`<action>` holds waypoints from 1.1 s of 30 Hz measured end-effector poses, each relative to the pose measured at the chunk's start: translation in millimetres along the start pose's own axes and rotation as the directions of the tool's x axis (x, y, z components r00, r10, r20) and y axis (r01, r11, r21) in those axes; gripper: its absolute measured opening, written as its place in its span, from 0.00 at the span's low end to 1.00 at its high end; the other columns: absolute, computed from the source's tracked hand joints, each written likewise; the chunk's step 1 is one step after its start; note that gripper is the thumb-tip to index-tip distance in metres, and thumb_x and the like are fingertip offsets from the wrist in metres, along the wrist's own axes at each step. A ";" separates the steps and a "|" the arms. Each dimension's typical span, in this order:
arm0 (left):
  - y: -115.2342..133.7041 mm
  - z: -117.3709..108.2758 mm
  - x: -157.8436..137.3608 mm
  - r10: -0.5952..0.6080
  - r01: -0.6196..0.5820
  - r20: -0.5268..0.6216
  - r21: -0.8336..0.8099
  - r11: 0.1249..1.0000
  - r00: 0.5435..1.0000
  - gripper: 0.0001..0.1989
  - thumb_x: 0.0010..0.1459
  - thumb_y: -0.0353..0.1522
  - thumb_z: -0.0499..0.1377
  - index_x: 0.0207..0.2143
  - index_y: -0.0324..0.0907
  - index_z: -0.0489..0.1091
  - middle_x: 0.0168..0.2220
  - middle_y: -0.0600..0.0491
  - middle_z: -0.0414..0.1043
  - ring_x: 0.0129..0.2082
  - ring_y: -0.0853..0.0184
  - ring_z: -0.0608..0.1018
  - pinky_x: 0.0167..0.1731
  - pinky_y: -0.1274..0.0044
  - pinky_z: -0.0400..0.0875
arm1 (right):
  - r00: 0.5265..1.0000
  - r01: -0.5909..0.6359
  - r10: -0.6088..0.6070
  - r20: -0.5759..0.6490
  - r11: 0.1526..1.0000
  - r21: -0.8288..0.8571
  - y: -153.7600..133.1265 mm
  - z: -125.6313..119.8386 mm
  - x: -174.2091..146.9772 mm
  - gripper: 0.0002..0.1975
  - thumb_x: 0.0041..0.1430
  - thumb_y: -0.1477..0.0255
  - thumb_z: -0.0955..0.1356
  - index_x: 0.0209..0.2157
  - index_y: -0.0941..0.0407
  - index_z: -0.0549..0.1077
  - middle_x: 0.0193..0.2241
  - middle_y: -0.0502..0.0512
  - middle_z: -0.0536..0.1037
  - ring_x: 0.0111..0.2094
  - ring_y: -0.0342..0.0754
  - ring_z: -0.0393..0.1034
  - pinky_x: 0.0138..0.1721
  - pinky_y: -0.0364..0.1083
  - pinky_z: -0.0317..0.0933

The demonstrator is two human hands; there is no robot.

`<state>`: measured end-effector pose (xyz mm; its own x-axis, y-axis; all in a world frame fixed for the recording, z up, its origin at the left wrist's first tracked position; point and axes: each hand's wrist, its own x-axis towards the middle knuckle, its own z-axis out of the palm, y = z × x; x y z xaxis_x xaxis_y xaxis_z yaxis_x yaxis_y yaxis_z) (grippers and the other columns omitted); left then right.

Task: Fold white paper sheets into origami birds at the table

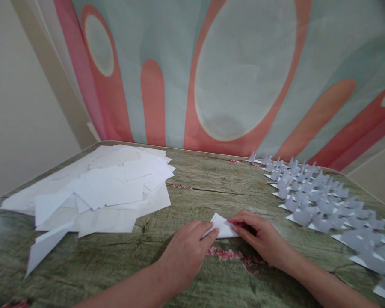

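Note:
A small piece of folded white paper (pixel 222 228) lies between my two hands near the middle of the table, its pointed corner facing away from me. My left hand (pixel 191 244) pinches its left end between thumb and fingers. At the opposite end, my right hand (pixel 256 233) grips the paper with thumb and fingertips. Both ends of the paper are partly covered by my fingers.
A spread pile of white paper sheets (pixel 115 188) covers the table's left side, with one folded sheet (pixel 48 248) in front. Rows of folded paper figures (pixel 311 192) stand on the right. A patterned curtain (pixel 173 85) hangs behind the wood-grain table (pixel 199 199).

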<state>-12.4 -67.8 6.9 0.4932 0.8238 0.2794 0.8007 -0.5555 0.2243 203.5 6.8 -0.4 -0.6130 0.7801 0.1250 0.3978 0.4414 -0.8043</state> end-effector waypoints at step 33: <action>-2.3 -9.1 2.8 -0.065 0.062 0.028 0.113 0.992 0.997 0.12 0.59 0.29 0.52 0.45 0.40 0.66 0.44 0.49 0.70 0.40 0.62 0.70 0.37 0.68 0.68 | 0.996 0.083 -0.083 0.029 0.997 -0.005 2.0 -9.8 5.3 0.10 0.60 0.67 0.63 0.38 0.53 0.74 0.37 0.55 0.72 0.39 0.47 0.68 0.41 0.46 0.63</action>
<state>-15.9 -65.2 15.7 0.4492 0.8612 0.2376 0.8630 -0.4871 0.1341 207.7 16.2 4.4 -0.6633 0.7278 0.1743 0.3489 0.5068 -0.7883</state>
